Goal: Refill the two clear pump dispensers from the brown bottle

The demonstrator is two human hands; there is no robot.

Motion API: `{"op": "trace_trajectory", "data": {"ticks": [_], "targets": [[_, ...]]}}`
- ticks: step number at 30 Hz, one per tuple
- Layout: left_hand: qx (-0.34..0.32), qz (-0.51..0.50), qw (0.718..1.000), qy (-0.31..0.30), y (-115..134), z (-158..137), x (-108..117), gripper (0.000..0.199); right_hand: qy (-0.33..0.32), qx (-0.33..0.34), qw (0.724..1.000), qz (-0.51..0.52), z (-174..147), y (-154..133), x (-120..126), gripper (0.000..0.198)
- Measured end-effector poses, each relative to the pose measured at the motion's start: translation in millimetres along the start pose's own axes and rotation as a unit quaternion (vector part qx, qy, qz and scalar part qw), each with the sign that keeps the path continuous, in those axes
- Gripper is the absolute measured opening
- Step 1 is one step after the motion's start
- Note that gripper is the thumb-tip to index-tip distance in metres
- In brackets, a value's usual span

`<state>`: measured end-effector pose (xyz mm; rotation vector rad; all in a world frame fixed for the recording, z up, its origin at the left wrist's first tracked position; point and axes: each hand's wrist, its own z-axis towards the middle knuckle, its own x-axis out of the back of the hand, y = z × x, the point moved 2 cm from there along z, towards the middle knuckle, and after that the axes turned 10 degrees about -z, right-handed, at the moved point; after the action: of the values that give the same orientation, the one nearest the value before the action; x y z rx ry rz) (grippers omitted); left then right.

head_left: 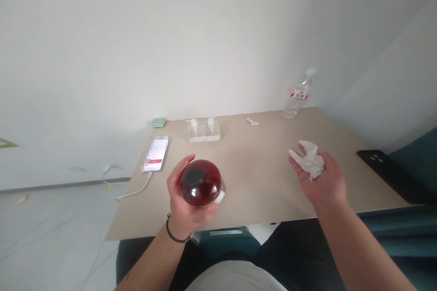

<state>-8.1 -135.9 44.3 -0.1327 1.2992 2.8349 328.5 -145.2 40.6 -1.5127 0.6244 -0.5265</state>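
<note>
My left hand [182,198] is wrapped round a glossy, dark red, round container [208,182]. A dark circle shows on the container's top, and a bit of white label is visible at its lower right. It is held over the front left of the table, and its underside is hidden from me. On the right, my right hand [326,182] is turned palm up over the table with a crumpled white tissue [312,161] in its fingers. Part of the tissue sticks up above the fingertips.
Two clear pump bottles [204,131] stand near the wall, with a small green case [159,122] to their left. A phone [156,154] lies at left on a white cable [136,191]. A water bottle [297,97], a white scrap [252,121] and a black object [389,173] share the table [252,182].
</note>
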Motion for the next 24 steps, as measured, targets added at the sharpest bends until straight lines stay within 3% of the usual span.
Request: {"op": "trace_trajectory", "data": {"ticks": [1, 2, 4, 7, 9, 11, 13, 15, 18, 21, 24], "targets": [[-0.005, -0.010, 1.000, -0.007, 1, 0, -1, 0.093, 0.004, 0.023, 0.991, -0.133, 15, 0, 11, 0.044], [-0.007, -0.020, 1.000, -0.016, 1, 0, -2, 0.090, 0.007, 0.021, 0.983, -0.185, 26, 1, 20, 0.039], [0.007, -0.035, 0.999, -0.037, 0, 1, -4, 0.088, -0.014, 0.032, 0.937, -0.348, 36, 1, 30, 0.031], [0.047, -0.050, 0.995, -0.078, -4, 1, -8, 0.085, -0.062, 0.110, 0.873, -0.471, 17, -8, 20, 0.026], [0.063, -0.057, 0.991, -0.104, -6, 1, -12, 0.085, -0.159, 0.167, 0.889, -0.395, -14, -15, -3, 0.033], [0.066, -0.073, 0.986, -0.131, -5, 1, -19, 0.087, -0.310, 0.158, 0.893, -0.285, -51, -20, -32, 0.055], [0.081, -0.097, 0.979, -0.159, -3, 2, -26, 0.087, -0.389, 0.149, 0.883, -0.215, -82, -23, -60, 0.079], [0.111, -0.112, 0.971, -0.179, -1, 3, -31, 0.086, -0.416, 0.160, 0.882, -0.153, -101, -25, -81, 0.088], [0.145, -0.085, 0.968, -0.187, 0, 5, -25, 0.091, -0.415, 0.163, 0.890, -0.093, -105, -24, -99, 0.082], [0.154, -0.051, 0.970, -0.183, -2, 4, -6, 0.108, -0.358, 0.165, 0.914, -0.098, -80, -23, -108, 0.081], [0.188, -0.118, 0.963, -0.152, -4, -2, 14, 0.105, -0.302, 0.166, 0.932, -0.113, -35, -21, -122, 0.084]]}}
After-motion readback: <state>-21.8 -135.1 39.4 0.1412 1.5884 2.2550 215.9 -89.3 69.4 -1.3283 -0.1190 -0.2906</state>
